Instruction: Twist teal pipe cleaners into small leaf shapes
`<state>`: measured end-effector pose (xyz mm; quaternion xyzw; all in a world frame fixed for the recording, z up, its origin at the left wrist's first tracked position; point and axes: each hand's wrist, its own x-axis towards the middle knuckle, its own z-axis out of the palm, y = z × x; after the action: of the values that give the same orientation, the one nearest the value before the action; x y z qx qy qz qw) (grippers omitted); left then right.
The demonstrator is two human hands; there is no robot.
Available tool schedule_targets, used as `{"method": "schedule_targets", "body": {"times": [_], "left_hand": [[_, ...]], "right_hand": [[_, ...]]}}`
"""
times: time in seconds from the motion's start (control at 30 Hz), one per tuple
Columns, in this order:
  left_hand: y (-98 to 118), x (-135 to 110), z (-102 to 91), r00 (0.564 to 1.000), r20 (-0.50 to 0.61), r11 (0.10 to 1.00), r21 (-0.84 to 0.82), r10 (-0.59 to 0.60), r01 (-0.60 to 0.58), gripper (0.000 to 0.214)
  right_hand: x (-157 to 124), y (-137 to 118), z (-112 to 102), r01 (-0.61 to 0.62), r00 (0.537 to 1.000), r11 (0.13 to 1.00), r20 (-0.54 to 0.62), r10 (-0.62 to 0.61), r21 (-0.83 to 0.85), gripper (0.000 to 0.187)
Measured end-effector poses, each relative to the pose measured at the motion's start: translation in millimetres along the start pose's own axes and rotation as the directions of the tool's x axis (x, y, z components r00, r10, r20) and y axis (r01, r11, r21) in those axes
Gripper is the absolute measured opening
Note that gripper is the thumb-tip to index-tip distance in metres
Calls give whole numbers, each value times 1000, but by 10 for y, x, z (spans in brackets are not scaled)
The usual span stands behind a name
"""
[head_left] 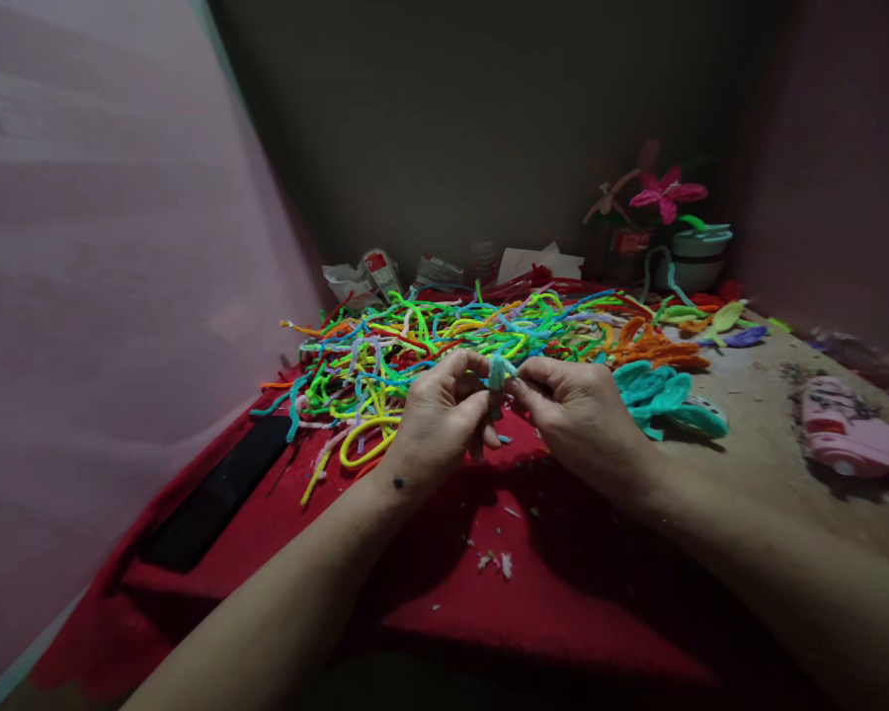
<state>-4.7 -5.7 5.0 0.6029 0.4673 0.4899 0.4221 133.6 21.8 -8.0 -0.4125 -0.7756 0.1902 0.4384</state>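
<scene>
Between my two hands is a short, bent piece of light teal pipe cleaner [499,371], held up over the red cloth. My left hand [448,405] pinches it from the left with thumb and forefinger. From the other side, the fingertips of my right hand [574,405] close on its right end. Its lower part is hidden behind my fingers. Just beyond my hands spreads a tangled heap of coloured pipe cleaners [415,326]. Teal looped petals [656,395] lie right of my right hand, with orange looped pieces [656,346] behind them.
A black phone [218,494] lies at left on the red cloth [444,612]. Small fluff scraps [505,565] dot the cloth. At right rests a pink glue gun [851,430]. Behind stand a pale pot [700,259], a pink pipe-cleaner flower [668,195] and white packets [348,281].
</scene>
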Motion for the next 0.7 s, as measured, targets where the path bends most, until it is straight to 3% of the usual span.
{"method": "schedule_targets", "body": {"times": [0.17, 0.33, 0.43, 0.5, 0.6, 0.7], "left_hand": [[3, 0, -32, 999, 0, 998, -49, -39, 39, 15], [-13, 32, -83, 993, 65, 993, -59, -94, 98, 19], [-7, 42, -90, 988, 81, 990, -47, -127, 132, 21], [9, 40, -84, 985, 86, 987, -50, -149, 154, 23], [39, 28, -73, 974, 132, 982, -19, -183, 187, 23], [62, 16, -59, 951, 205, 973, 38, -231, 228, 13]], "right_hand": [[23, -14, -5, -87, 992, 982, 104, 70, 170, 26], [79, 13, -16, -221, 951, 916, 282, 126, 335, 24], [100, 6, -24, -250, 959, 911, 211, 187, 328, 17], [105, -12, -33, -245, 968, 872, 157, 195, 425, 15], [107, -26, -57, -224, 973, 818, 173, 154, 530, 21], [105, -6, -68, -229, 971, 847, 171, 165, 480, 16]]}}
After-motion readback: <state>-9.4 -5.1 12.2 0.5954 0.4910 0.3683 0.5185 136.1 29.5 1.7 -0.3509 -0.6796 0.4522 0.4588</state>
